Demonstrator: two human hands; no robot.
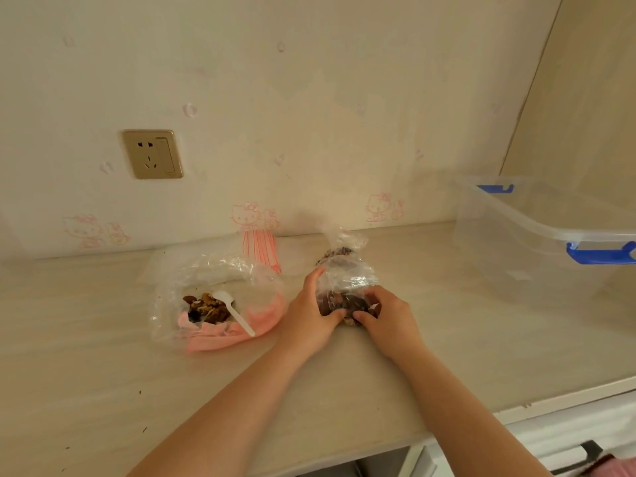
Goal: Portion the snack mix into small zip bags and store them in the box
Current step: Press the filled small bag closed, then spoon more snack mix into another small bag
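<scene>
A small clear zip bag (346, 287) filled with brown snack mix stands on the counter at the middle. My left hand (308, 315) grips its left side and my right hand (387, 316) grips its right side, thumbs meeting at the bottom front. Behind it stands another filled small bag (339, 247). To the left lies the big open clear bag (210, 270) with a pink edge, holding a little snack mix (206, 308) and a white plastic spoon (234, 313). A clear storage box (516, 242) with blue latches stands at the right.
A stack of unused zip bags with red stripes (260, 247) leans at the wall behind the big bag. A wall socket (153, 153) is above left. The counter's front edge (516, 406) runs diagonally at lower right, with a drawer handle below it.
</scene>
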